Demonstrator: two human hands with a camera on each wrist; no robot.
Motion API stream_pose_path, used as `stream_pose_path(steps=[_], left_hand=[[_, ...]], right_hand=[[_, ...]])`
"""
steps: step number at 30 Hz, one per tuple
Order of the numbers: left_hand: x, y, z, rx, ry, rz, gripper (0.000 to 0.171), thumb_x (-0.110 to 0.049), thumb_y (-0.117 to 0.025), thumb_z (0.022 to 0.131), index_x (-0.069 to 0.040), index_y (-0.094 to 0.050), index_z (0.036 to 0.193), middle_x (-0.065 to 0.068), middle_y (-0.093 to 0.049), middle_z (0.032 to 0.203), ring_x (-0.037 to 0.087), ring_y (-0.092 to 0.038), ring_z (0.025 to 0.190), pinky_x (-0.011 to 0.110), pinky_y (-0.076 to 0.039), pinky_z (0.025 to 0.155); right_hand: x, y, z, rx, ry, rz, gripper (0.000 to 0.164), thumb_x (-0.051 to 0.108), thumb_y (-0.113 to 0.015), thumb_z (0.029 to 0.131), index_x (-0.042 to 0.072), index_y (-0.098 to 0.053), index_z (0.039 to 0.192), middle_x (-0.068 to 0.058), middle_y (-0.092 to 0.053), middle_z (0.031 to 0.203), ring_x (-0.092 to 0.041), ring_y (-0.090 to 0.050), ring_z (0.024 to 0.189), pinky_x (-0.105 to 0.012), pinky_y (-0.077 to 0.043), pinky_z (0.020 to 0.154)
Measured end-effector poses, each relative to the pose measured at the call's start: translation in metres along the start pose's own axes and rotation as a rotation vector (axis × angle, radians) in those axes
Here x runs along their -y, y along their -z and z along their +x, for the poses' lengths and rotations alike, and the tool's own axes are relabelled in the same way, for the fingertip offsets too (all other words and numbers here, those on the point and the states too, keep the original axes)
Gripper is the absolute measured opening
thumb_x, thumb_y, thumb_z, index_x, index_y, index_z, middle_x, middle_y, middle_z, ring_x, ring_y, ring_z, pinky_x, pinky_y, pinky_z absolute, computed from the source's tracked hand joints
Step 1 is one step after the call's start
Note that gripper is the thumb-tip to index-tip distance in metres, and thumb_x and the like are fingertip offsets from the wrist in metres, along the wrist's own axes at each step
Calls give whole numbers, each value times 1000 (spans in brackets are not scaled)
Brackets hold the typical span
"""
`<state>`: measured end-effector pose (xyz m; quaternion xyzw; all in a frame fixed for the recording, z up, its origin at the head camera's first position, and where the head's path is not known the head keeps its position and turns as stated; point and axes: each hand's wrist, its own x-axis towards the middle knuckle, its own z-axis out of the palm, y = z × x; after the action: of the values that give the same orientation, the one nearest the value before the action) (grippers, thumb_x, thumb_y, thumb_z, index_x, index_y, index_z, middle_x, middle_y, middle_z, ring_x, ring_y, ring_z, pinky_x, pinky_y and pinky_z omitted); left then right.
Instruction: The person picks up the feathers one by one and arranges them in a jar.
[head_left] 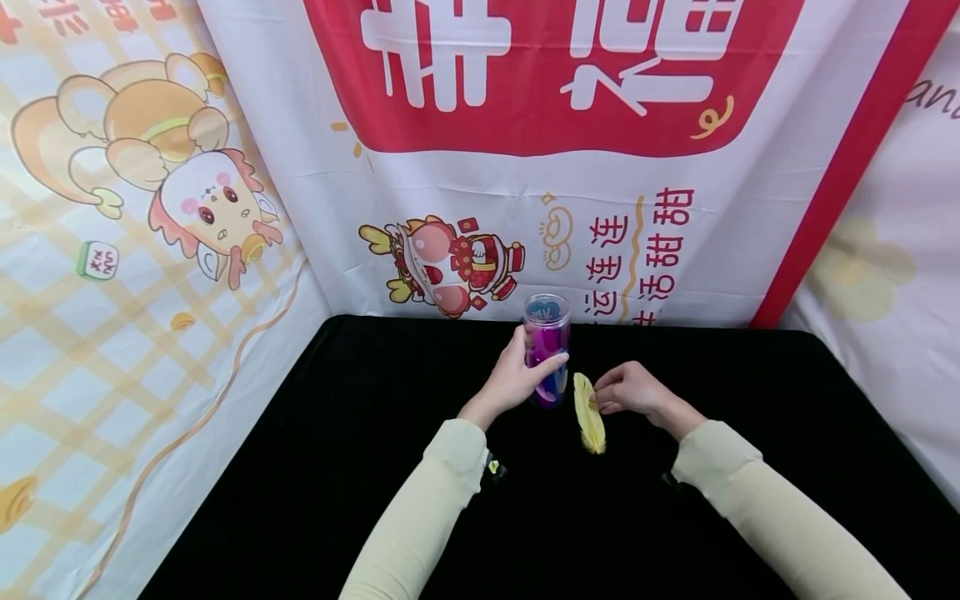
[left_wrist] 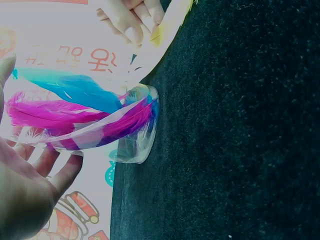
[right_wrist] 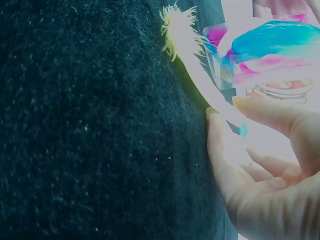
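A clear plastic jar (head_left: 548,346) stands upright on the black cloth, with blue, magenta and purple feathers (left_wrist: 65,117) inside. My left hand (head_left: 517,371) grips it from the left side, thumb across the front and fingers behind. Just right of the jar, my right hand (head_left: 633,390) pinches a yellow feather (head_left: 588,417) between thumb and index finger. The feather hangs outside the jar, its fluffy end pointing down toward me. In the right wrist view the feather (right_wrist: 192,55) looks nearly white from glare. The jar's top appears uncovered, though its rim is small in view.
A black cloth (head_left: 360,500) covers the table. Behind it hangs a white banner (head_left: 450,192) with red panels and cartoon figures. A checked, printed sheet (head_left: 112,333) hangs on the left, and a pale sheet (head_left: 885,333) on the right.
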<state>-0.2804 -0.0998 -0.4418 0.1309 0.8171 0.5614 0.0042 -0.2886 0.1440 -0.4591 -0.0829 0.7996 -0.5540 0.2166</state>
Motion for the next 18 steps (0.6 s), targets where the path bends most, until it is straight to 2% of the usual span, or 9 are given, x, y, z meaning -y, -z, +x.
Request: stream_pose_path(steps=[18], left_hand=[[0,1,-1,3,2,-14,73,-55,-72,92,-19,-38,146,2,-60,134,16,-62,119,42,-49,104]], right_hand=[[2,-11,7,-12,17,-62,24,-2,-68,91,-18,-67,110,-17,-74,94,-19,-71,79,-35,-62,74]])
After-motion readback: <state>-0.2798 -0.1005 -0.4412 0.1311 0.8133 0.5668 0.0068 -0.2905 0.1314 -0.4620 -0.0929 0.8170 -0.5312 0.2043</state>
